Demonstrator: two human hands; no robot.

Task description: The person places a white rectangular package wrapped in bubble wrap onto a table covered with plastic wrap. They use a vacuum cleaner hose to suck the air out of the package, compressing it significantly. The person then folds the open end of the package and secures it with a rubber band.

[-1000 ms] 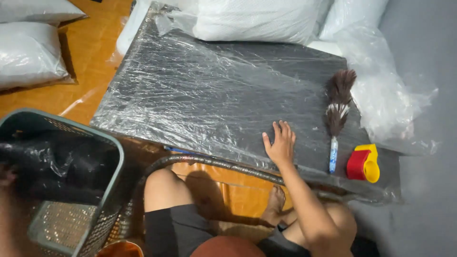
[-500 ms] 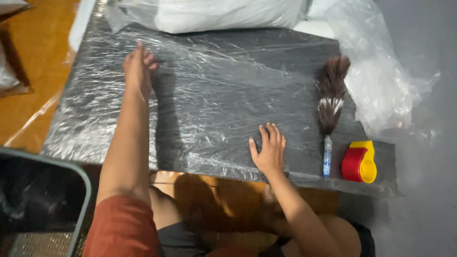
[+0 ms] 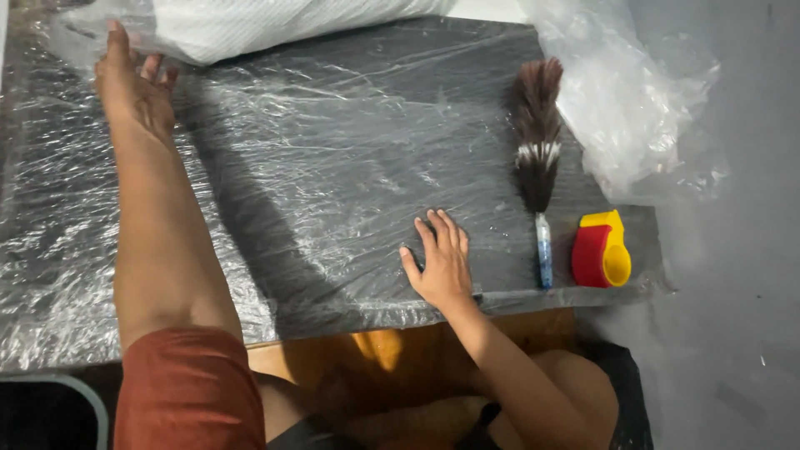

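Note:
A dark flat slab point(image 3: 350, 167) wrapped in clear plastic film lies in front of me. My left hand point(image 3: 133, 83) stretches out to its far left side, fingers spread flat on the film next to a white plastic bag point(image 3: 275, 25). My right hand point(image 3: 440, 262) rests palm down near the slab's front edge, fingers apart, holding nothing. A feather duster point(image 3: 537, 158) with a blue handle lies to the right of that hand.
A red and yellow tape dispenser point(image 3: 602, 250) sits at the slab's right front corner. Crumpled clear plastic point(image 3: 633, 100) is heaped at the right. An orange floor point(image 3: 383, 354) shows under the front edge; a basket rim point(image 3: 83, 396) is at lower left.
My left arm has reached further across the slab to its far left side. The view has closed in on the slab. My right hand stays flat near the front edge.

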